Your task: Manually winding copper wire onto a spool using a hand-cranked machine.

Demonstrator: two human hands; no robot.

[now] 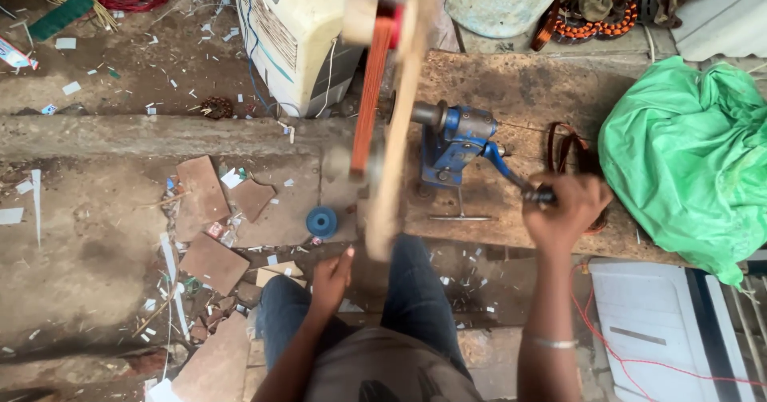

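Right of centre in the frame, the right hand [569, 207] is closed around the dark grip of the crank handle [511, 174] of a blue hand-cranked winding machine [455, 142], which stands on a worn, rust-stained worktop [519, 90]. From the machine's shaft a long wooden former [397, 122] runs from the top centre of the frame down toward the middle, blurred, with a band of copper-coloured wire [370, 98] wound along its left side. The left hand [331, 280] sits low and left of centre, just beside the lower end of the former, fingers loosely curled with the thumb raised; whether it touches the wire I cannot tell. A small blue spool [322, 222] lies on the floor just above that hand. A crumpled green plastic bag [687, 158] fills the right edge of the worktop. At top centre stands a cream-coloured air cooler [292, 34], and flat brown tile pieces [212, 230] litter the dirty floor at left.
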